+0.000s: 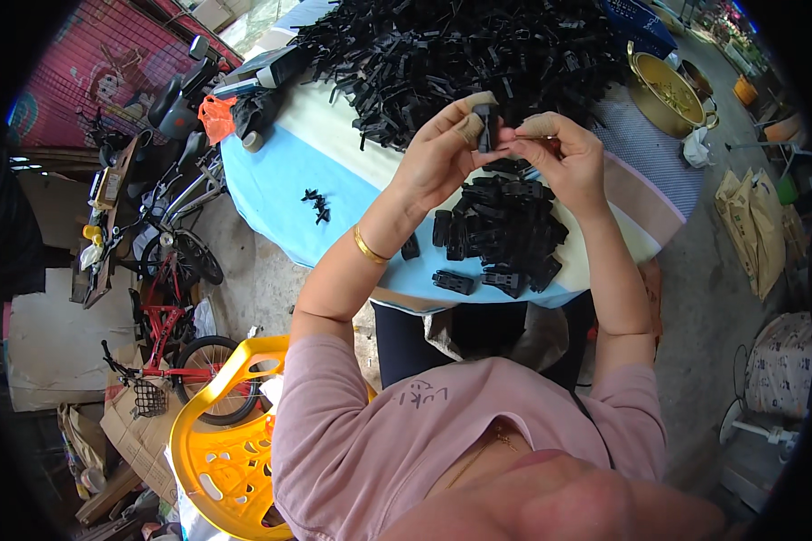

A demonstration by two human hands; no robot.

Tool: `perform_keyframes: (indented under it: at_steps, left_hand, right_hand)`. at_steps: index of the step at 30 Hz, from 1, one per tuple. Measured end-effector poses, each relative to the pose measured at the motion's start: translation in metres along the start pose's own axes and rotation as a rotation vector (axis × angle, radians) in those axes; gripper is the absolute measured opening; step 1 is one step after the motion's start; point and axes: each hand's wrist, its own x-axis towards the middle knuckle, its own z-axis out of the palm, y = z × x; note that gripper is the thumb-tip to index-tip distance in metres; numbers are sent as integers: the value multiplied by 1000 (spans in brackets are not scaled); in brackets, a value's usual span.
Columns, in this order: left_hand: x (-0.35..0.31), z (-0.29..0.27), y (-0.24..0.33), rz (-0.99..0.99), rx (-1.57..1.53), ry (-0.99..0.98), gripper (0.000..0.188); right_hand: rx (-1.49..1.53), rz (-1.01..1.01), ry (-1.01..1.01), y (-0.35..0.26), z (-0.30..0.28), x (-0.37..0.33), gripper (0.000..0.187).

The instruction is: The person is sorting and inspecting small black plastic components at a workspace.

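L hand (447,151): pinching blk part (487,128) | R hand (570,160): bent in by it, can't tell if gripping | sm blk pile (505,221), big blk pile (487,54) on desk (320,230)

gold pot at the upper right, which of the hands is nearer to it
Right. The right hand is left of the gold pot and lower in the picture; the left hand, holding a black part, is farther left.

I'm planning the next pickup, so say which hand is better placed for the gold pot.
Right, probably: the right hand is nearer the gold pot, while the left hand, farther away, holds a black part.
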Motion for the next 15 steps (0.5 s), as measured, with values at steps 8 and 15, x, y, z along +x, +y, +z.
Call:
perform_keyframes:
  at_steps: [8, 15]
  left_hand:
    - [-13, 13, -3, 94, 727, -113, 43]
    - [-9, 10, -10, 183, 691, -68, 43]
  right_hand:
    - [53, 285, 40, -5, 1, 2, 18]
    - [208, 430, -13, -3, 0, 4, 14]
